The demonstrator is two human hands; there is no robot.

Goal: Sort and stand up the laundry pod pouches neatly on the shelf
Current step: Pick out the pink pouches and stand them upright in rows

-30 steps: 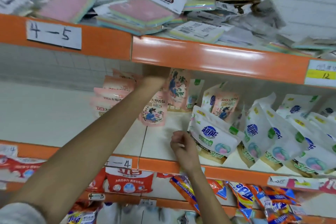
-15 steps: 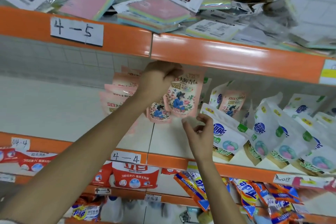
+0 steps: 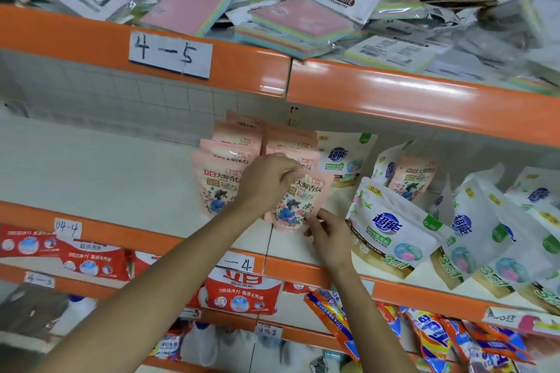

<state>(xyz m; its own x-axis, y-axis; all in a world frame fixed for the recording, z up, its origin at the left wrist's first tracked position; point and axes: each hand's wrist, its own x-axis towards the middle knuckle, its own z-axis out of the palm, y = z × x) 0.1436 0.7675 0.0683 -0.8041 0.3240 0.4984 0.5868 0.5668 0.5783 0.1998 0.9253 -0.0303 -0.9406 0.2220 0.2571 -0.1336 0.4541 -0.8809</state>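
On the white middle shelf stand two short rows of pink laundry pod pouches. My left hand pinches the top of the front pink pouch of the right-hand row and holds it upright. My right hand pinches that pouch's lower right corner. To the right, several white 3in1 pouches lean over one another. One white pouch stands behind the pink rows. Another pink pouch sits among the white ones.
The orange-edged shelf above overhangs, piled with sticky note packs. The middle shelf's left part is bare white board. Below the orange front lip lie red detergent bags and striped orange bags.
My left hand brought a pink pouch down from near the upper shelf edge and set it at the front of the pink row. My right hand moved up to its lower corner.
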